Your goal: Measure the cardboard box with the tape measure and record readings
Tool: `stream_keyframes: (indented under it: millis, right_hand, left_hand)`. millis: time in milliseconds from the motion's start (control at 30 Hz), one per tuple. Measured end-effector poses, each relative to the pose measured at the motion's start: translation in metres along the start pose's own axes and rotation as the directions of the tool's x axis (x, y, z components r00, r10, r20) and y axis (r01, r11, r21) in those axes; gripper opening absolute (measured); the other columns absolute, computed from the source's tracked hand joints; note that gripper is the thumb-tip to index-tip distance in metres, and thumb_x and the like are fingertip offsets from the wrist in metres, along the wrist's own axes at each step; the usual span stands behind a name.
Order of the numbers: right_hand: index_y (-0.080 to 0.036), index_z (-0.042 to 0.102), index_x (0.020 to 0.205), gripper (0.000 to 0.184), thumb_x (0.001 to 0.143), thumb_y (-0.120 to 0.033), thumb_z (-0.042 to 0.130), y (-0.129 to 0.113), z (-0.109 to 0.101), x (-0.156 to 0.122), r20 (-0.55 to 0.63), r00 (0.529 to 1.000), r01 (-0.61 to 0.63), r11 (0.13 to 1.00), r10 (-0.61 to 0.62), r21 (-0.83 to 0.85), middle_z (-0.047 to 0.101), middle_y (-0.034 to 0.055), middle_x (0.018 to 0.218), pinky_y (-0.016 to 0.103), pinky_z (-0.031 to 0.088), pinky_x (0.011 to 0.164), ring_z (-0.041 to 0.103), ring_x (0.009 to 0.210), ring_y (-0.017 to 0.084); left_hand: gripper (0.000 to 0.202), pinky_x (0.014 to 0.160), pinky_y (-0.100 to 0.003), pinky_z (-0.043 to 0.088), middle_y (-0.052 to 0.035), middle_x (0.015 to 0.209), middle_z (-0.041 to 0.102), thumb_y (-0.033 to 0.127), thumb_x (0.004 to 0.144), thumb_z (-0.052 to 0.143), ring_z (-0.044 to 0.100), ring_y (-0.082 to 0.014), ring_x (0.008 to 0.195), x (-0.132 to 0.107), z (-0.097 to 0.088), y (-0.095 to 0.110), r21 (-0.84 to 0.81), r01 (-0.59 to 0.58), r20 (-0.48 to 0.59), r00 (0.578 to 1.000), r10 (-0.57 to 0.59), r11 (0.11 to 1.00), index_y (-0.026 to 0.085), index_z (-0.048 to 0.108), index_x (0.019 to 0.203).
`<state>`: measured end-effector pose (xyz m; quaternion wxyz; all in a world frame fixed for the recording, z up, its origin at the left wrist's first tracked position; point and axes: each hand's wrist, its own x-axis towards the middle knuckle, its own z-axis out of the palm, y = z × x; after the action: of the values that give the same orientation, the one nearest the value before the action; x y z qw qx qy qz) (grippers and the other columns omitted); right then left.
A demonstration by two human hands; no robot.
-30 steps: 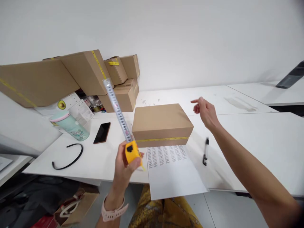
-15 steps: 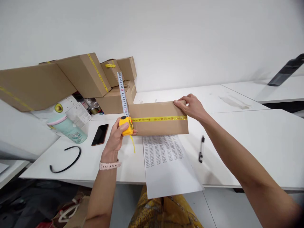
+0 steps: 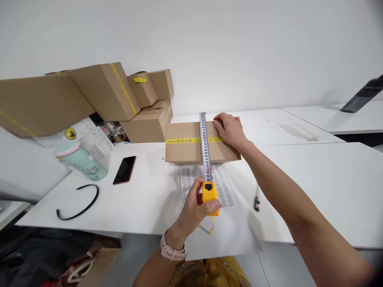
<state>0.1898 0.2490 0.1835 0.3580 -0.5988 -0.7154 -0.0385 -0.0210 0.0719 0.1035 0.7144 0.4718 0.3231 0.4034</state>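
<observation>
A brown cardboard box with a yellow tape stripe lies on the white table. My left hand grips a yellow tape measure in front of the box. Its white blade runs from the case up across the top of the box to its far edge. My right hand lies palm down on the box's top right part, fingers together, beside the blade. A printed sheet of paper lies under and in front of the box.
A black pen lies right of the sheet. To the left are a black phone, a mint cup on its side and a black curved band. Several cardboard boxes are stacked at the back left.
The box has been turned so its taped face points up. My left hand carried the tape measure from the box's left end to its front, laying the blade across it. My right hand shifted onto the top.
</observation>
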Motion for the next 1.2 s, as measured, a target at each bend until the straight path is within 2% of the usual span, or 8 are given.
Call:
stream_keyframes:
  millis: [167, 300, 533, 767, 1200]
  right_hand:
    - [-0.026, 0.056, 0.140, 0.045, 0.104, -0.032, 0.029, 0.005, 0.002, 0.000, -0.006, 0.996, 0.083, 0.995, -0.083, -0.048, 0.068, 0.0106, 0.109, 0.048, 0.033, 0.100, 0.057, 0.107, 0.031]
    - [-0.034, 0.054, 0.149, 0.052, 0.106, -0.032, 0.025, 0.008, 0.004, 0.003, 0.037, 0.991, 0.129, 0.987, -0.126, -0.101, 0.063, 0.0110, 0.107, 0.048, 0.033, 0.097, 0.055, 0.103, 0.031]
    - [-0.042, 0.062, 0.145, 0.056, 0.107, -0.026, 0.024, 0.011, 0.006, 0.005, 0.057, 0.973, 0.230, 0.961, -0.223, -0.157, 0.063, 0.0111, 0.117, 0.047, 0.033, 0.092, 0.052, 0.100, 0.030]
    - [-0.041, 0.063, 0.144, 0.056, 0.107, -0.027, 0.023, 0.015, 0.010, 0.007, 0.043, 0.968, 0.250, 0.954, -0.247, -0.166, 0.063, 0.0114, 0.116, 0.047, 0.032, 0.091, 0.050, 0.100, 0.029]
    - [-0.041, 0.064, 0.143, 0.055, 0.105, -0.024, 0.028, 0.014, 0.009, 0.005, 0.046, 0.973, 0.232, 0.960, -0.227, -0.155, 0.063, 0.0115, 0.116, 0.048, 0.033, 0.093, 0.050, 0.101, 0.030]
  left_hand:
    - [0.062, 0.074, -0.035, 0.060, -0.0017, 0.098, 0.064, 0.048, 0.064, 0.091, 0.071, -0.0176, 0.076, 0.002, 0.004, -0.006, -0.057, 0.031, -0.010, 0.999, -0.032, 0.998, 0.025, 0.055, 0.110]
    - [0.064, 0.075, -0.035, 0.060, -0.0033, 0.103, 0.065, 0.048, 0.063, 0.092, 0.071, -0.0177, 0.076, -0.002, 0.005, -0.011, -0.069, 0.051, -0.014, 0.999, -0.052, 0.996, 0.026, 0.057, 0.111]
    - [0.064, 0.076, -0.036, 0.060, -0.0045, 0.111, 0.064, 0.046, 0.066, 0.092, 0.071, -0.0167, 0.075, -0.001, 0.002, -0.020, -0.101, 0.056, -0.015, 0.998, -0.057, 0.993, 0.024, 0.056, 0.114]
    - [0.063, 0.070, -0.029, 0.057, -0.0020, 0.102, 0.062, 0.040, 0.069, 0.090, 0.068, -0.0154, 0.080, 0.002, 0.002, -0.026, 0.008, 0.054, -0.015, 0.998, -0.054, 0.999, 0.022, 0.054, 0.117]
    - [0.064, 0.068, -0.026, 0.056, 0.0009, 0.092, 0.059, 0.038, 0.071, 0.088, 0.067, -0.0154, 0.080, 0.004, 0.001, -0.030, 0.036, 0.063, -0.013, 0.998, -0.062, 0.997, 0.022, 0.052, 0.122]
